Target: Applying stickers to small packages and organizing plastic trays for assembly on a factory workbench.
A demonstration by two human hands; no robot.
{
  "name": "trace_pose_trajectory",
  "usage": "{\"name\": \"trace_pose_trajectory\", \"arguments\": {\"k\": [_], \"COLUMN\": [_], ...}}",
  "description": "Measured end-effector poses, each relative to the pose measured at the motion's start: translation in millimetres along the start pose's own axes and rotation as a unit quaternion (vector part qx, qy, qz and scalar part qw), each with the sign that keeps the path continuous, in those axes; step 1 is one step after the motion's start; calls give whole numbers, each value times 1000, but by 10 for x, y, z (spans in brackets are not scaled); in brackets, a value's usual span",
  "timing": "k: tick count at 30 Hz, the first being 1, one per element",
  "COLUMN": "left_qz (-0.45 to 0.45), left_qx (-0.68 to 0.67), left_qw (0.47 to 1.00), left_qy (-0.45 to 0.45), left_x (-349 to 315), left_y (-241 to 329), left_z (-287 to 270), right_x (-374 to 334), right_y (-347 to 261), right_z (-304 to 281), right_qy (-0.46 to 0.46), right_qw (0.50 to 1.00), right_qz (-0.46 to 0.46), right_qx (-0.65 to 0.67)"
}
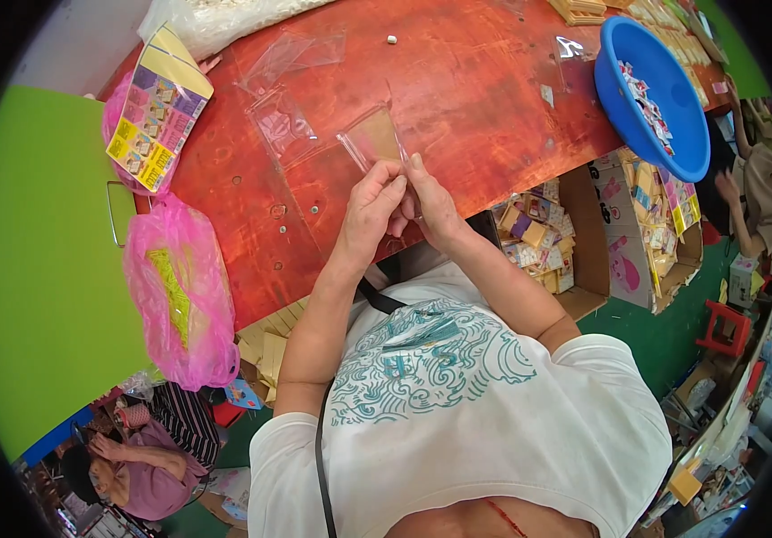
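Both my hands meet at the near edge of the red table (457, 108), over a small clear plastic bag (374, 136). A flat tan piece shows through the bag, but its kind is hard to make out. With thumb and bent fingers, my left hand (373, 204) grips the bag's near end. My right hand (432, 204) closes on the right side of that same end, its thumb pointing up along the bag. The fingertips of both hands are partly hidden. Just left of the bag, more flat clear plastic bags (285, 125) lie on the tabletop.
A blue basin (608, 85) of small packets stands at the right. Cartons (590, 260) of packed wooden pieces sit below the table edge. Left are a pink plastic bag (211, 296) and printed card sheets (139, 134). Other people sit at lower left (148, 475) and far right (767, 184).
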State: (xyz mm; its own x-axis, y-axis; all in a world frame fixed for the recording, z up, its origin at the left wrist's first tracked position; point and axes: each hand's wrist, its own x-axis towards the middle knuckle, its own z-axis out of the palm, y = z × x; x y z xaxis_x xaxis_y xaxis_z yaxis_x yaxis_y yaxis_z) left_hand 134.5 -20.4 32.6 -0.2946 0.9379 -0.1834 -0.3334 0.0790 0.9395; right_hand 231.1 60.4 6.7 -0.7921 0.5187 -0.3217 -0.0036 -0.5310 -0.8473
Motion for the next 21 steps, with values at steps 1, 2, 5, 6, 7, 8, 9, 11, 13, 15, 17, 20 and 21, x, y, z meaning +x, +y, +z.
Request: {"name": "trace_pose_trajectory", "arguments": {"k": [1, 2, 5, 6, 7, 8, 9, 11, 13, 15, 17, 20, 21], "left_qz": [-2, -2, 7, 6, 6, 6, 4, 2, 10, 8, 5, 5, 9], "left_qx": [-4, -4, -7, -9, -10, -10, -12, -14, -6, -8, -10, -20, -14], "left_qw": [1000, 1000, 1000, 1000, 1000, 1000, 1000, 1000, 1000, 1000, 1000, 1000, 1000], "left_qy": [0, -1, 10, 4, -2, -1, 1, 5, -1, -1, 0, 2, 8], "left_x": [0, 1, 0, 3, 4, 0, -8, -10, -1, -6, -6, -8, -8], "left_y": [1, -3, -21, -27, -30, -27, -19, -23, -23, -15, -14, -11, -11], "left_z": [2, 7, 8, -9, -19, -17, -15, -24, -23, -20, -23, -20, -11], "right_x": [10, 16, 28, 37, 40, 27, -4, -10, 1, 2, 17, 31, 18], "right_y": [18, 35, 67, 66, 59, 44, -18, -36, -21, -24, -3, 27, 4], "right_z": [-15, -25, -40, -37, -29, -19, 21, 40, 21, 23, 16, 4, 10], "right_qy": [-3, -3, -19, -18, -17, -18, -12, -8, -7, -8, -10, -9, -13], "right_qw": [1000, 1000, 1000, 1000, 1000, 1000, 1000, 1000, 999, 999, 999, 999, 999], "right_qz": [1, 1, -18, -16, -14, -13, -6, 2, -6, -4, -2, -6, -7], "right_qx": [-3, -4, -14, -16, -19, -19, -18, -18, -34, -34, -34, -30, -30]}}
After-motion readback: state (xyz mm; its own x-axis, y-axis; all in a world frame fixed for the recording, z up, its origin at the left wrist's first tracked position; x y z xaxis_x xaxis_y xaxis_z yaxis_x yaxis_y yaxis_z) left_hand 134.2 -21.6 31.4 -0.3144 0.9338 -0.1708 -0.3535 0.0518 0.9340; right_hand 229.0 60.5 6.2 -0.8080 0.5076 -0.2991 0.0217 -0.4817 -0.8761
